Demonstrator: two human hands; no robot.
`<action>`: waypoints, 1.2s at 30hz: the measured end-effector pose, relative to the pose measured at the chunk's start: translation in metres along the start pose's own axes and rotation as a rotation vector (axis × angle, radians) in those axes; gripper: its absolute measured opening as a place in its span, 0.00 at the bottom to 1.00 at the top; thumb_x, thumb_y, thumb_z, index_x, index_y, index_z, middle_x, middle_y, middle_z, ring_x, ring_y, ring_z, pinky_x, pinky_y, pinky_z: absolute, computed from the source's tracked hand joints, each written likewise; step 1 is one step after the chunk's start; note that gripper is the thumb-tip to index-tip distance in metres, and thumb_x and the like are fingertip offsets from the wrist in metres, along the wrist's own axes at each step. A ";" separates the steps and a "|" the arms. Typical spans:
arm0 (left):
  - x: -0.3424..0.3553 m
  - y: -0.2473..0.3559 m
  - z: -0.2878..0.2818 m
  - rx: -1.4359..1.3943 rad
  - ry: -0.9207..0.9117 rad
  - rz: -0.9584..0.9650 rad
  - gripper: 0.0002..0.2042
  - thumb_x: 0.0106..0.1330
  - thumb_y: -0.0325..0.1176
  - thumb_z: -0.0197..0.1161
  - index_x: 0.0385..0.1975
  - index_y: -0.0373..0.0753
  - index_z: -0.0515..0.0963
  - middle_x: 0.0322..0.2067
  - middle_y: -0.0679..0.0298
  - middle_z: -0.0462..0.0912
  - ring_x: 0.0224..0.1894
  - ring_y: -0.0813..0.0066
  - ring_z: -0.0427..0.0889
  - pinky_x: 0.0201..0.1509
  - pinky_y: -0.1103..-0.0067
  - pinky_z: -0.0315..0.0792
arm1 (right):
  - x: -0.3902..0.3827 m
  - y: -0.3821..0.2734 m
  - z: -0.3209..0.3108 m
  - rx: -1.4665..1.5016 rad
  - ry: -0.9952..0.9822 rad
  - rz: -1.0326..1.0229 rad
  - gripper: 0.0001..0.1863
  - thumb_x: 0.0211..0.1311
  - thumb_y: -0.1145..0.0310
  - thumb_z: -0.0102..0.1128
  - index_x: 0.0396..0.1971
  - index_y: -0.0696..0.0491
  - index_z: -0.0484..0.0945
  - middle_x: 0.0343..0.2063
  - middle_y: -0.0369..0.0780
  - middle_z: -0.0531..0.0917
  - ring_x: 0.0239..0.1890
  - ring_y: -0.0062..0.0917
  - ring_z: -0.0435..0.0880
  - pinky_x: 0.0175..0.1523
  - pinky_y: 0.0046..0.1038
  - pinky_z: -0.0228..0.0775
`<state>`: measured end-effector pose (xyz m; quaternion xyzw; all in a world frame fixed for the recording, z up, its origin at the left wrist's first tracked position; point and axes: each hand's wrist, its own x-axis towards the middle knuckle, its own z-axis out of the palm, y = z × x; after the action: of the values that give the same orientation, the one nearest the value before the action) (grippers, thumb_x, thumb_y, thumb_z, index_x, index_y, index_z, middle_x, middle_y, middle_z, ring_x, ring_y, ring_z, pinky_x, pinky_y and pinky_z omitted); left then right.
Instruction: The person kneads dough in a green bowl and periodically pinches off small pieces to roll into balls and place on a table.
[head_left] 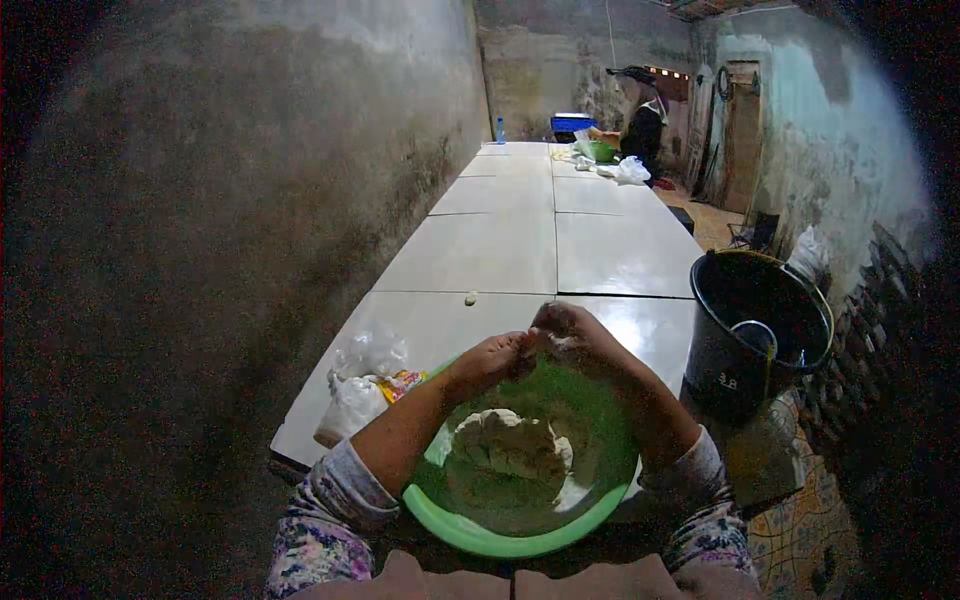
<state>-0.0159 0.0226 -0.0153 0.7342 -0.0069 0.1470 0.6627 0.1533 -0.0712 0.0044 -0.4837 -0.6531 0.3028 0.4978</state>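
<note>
My left hand (493, 360) and my right hand (572, 332) meet over the far rim of a green basin (480, 537). The fingers of both are curled together around a small pale piece of dough, mostly hidden by them; a whitish patch shows at the right palm. Below them, a large off-white lump of dough (512, 445) lies in the basin, with some white flour at its right edge. A small round dough ball (471, 298) rests on the white tabletop (480, 250) beyond the basin.
Left of the basin stand clear and white plastic bags (355, 395) and a yellow-red packet (402, 384). A large black bucket (730, 340) is at the right. At the table's far end, another person (642, 125) works by a green bowl (603, 151). A wall (300, 150) runs along the left.
</note>
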 end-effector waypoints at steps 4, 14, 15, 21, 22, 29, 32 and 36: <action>0.000 -0.005 -0.006 -0.098 -0.014 -0.150 0.23 0.64 0.58 0.45 0.28 0.41 0.67 0.20 0.74 0.61 0.21 0.84 0.58 0.25 0.84 0.56 | 0.007 0.019 0.000 -0.051 0.060 0.077 0.16 0.45 0.71 0.66 0.34 0.58 0.71 0.29 0.37 0.77 0.33 0.22 0.75 0.40 0.24 0.68; 0.004 -0.016 -0.009 0.246 0.220 -0.188 0.19 0.65 0.48 0.52 0.42 0.37 0.73 0.32 0.71 0.74 0.32 0.84 0.70 0.35 0.83 0.67 | 0.006 0.012 0.001 0.055 -0.045 0.139 0.19 0.64 0.53 0.49 0.36 0.57 0.71 0.27 0.36 0.75 0.25 0.17 0.73 0.29 0.21 0.67; 0.003 -0.017 -0.014 0.259 0.194 -0.195 0.19 0.65 0.48 0.52 0.42 0.37 0.73 0.32 0.71 0.75 0.32 0.83 0.71 0.35 0.83 0.68 | 0.009 0.015 0.002 0.084 -0.059 0.142 0.17 0.63 0.58 0.52 0.38 0.58 0.71 0.31 0.38 0.77 0.33 0.19 0.76 0.37 0.22 0.69; 0.002 -0.018 -0.025 0.075 0.096 -0.258 0.20 0.67 0.48 0.48 0.43 0.35 0.71 0.34 0.69 0.76 0.33 0.82 0.73 0.36 0.82 0.70 | 0.001 0.025 0.012 0.039 -0.067 -0.025 0.11 0.56 0.76 0.59 0.39 0.58 0.72 0.35 0.40 0.78 0.42 0.23 0.77 0.47 0.24 0.68; 0.000 -0.021 -0.030 0.043 0.039 -0.291 0.21 0.68 0.48 0.46 0.44 0.35 0.71 0.35 0.68 0.76 0.33 0.82 0.74 0.37 0.82 0.71 | 0.001 0.020 0.015 -0.090 -0.031 0.027 0.10 0.56 0.77 0.58 0.39 0.58 0.72 0.35 0.39 0.78 0.41 0.23 0.77 0.47 0.23 0.69; 0.004 -0.007 -0.020 0.212 0.073 -0.398 0.36 0.63 0.64 0.31 0.47 0.37 0.71 0.36 0.64 0.77 0.33 0.75 0.74 0.40 0.78 0.70 | -0.007 0.036 0.003 -0.047 -0.026 -0.018 0.08 0.55 0.80 0.57 0.36 0.59 0.74 0.33 0.37 0.77 0.37 0.19 0.76 0.44 0.22 0.69; 0.003 -0.013 -0.022 0.036 0.028 -0.307 0.36 0.60 0.67 0.33 0.48 0.39 0.71 0.35 0.65 0.77 0.36 0.80 0.75 0.41 0.80 0.70 | -0.005 0.038 0.000 0.252 0.007 0.083 0.05 0.58 0.76 0.56 0.34 0.59 0.74 0.31 0.36 0.76 0.35 0.17 0.74 0.42 0.19 0.67; 0.003 -0.012 -0.018 0.025 0.181 0.018 0.18 0.65 0.47 0.53 0.42 0.37 0.73 0.28 0.65 0.78 0.31 0.83 0.74 0.34 0.84 0.67 | -0.007 0.033 0.010 -0.323 0.167 -0.057 0.07 0.52 0.73 0.59 0.31 0.58 0.76 0.23 0.36 0.79 0.28 0.19 0.76 0.35 0.24 0.68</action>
<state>-0.0147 0.0420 -0.0246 0.7261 0.0483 0.2185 0.6501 0.1553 -0.0656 -0.0305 -0.5620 -0.6632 0.1385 0.4745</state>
